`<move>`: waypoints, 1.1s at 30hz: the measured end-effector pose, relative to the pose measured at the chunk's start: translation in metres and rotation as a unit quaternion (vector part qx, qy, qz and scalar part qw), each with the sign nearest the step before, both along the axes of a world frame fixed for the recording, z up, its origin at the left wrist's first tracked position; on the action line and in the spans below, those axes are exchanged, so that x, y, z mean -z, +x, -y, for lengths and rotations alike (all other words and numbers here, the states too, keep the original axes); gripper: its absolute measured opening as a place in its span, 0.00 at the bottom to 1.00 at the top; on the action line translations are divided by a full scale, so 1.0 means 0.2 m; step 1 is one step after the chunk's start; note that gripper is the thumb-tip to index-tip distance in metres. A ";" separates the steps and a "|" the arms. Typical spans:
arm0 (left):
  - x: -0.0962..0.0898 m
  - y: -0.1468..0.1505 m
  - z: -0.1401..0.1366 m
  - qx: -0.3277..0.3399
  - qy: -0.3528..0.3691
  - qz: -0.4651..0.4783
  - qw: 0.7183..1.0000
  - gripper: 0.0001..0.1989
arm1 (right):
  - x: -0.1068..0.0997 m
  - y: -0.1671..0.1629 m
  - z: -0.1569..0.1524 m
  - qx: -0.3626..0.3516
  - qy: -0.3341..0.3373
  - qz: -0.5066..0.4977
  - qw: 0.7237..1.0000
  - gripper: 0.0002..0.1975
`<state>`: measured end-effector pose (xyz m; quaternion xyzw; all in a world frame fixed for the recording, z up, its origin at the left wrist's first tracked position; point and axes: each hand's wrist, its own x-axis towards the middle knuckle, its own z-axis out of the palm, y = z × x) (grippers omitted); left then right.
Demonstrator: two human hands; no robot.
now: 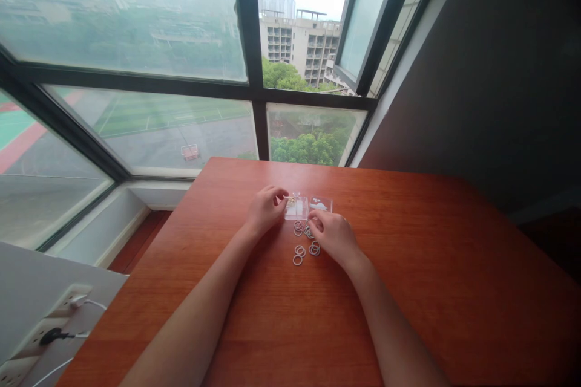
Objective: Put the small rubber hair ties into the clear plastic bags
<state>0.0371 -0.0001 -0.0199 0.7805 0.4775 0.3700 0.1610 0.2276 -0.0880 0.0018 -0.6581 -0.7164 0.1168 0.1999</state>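
Grey rings (314, 252) lie by the curled right hand (333, 233); left hand (267, 211) touches a clear box (296, 214), both grips unclear.

Rings (314, 248) lie on the table (454, 266); box (297, 215) behind (window (258, 94) beyond).

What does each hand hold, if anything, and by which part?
Cannot be told at this size: the left hand is at the box, the right hand by the rings.
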 end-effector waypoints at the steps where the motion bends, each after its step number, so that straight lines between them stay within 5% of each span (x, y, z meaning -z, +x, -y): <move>1: 0.00 0.00 0.00 -0.001 0.001 0.001 1.000 0.05 | 0.00 0.00 0.00 -0.002 -0.006 0.006 1.000 0.07; 13: -0.04 0.01 0.02 -0.001 -0.014 0.009 1.000 0.05 | 0.02 -0.05 0.00 -0.024 -0.067 0.059 0.996 0.10; 33: -0.06 0.02 0.03 0.035 -0.012 0.039 0.999 0.05 | 0.00 0.00 -0.01 -0.013 -0.007 -0.042 0.999 0.08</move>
